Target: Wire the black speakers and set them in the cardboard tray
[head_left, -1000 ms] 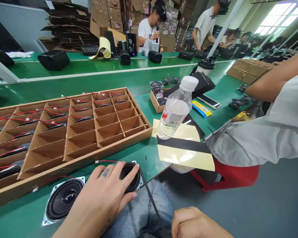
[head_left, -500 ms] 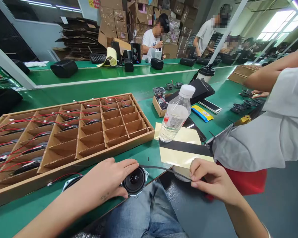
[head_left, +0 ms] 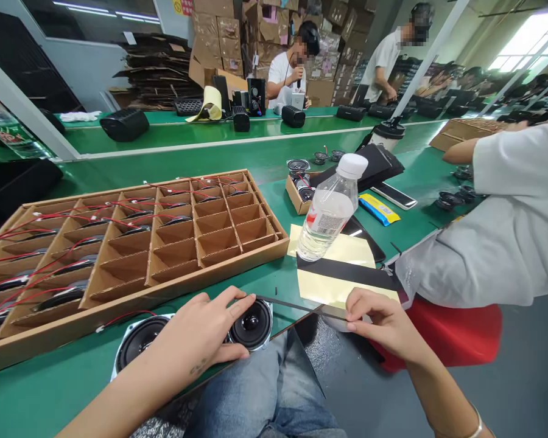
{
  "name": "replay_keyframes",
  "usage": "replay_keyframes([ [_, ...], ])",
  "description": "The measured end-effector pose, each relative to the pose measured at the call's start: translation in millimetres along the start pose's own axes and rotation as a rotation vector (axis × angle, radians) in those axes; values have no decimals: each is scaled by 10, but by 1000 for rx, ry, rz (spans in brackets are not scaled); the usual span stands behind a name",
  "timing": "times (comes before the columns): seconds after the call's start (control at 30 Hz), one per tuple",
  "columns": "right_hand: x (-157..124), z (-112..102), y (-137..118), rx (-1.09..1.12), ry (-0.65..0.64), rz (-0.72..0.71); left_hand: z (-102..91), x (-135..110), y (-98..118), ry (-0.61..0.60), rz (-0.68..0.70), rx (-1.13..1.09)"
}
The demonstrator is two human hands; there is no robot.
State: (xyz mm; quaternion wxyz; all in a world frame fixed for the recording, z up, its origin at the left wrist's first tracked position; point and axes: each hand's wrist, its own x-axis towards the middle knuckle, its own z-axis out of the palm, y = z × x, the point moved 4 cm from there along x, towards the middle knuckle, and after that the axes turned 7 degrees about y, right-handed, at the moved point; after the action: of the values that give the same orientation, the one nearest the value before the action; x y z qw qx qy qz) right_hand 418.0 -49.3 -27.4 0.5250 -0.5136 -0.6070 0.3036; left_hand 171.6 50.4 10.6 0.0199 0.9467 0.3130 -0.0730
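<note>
A round black speaker (head_left: 252, 325) with a metal frame lies at the table's front edge, just above my lap. My left hand (head_left: 210, 328) grips it, thumb at the near side and fingertips on the upper rim. From those fingertips a thin black strip (head_left: 290, 304) runs to the right across the table edge. Its other end is pinched between the thumb and fingers of my right hand (head_left: 379, 319). Partly under my left forearm lies a second speaker (head_left: 137, 342) with a red wire.
A divided cardboard box (head_left: 219, 264) holds several wired speakers at the left. A water bottle (head_left: 329, 210) stands on yellow backing sheets (head_left: 333, 287) with a black band. Beyond are a phone (head_left: 395, 196) and a yellow-blue packet (head_left: 379, 209). A co-worker's sleeve (head_left: 520, 170) is at the right.
The strip was sagging and is now pulled straighter between my hands. My left forearm has shifted, showing more of the second speaker. The co-worker's arm at the right has moved away.
</note>
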Motion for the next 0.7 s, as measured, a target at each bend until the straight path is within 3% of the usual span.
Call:
replay_keyframes([
  [0.23, -171, 146, -136, -50, -10, -9, 18, -5, -4, -61, -19, -4],
  [0.7, -461, 694, -252, 20, -79, 48, 49, 57, -10, 23, 100, 75],
])
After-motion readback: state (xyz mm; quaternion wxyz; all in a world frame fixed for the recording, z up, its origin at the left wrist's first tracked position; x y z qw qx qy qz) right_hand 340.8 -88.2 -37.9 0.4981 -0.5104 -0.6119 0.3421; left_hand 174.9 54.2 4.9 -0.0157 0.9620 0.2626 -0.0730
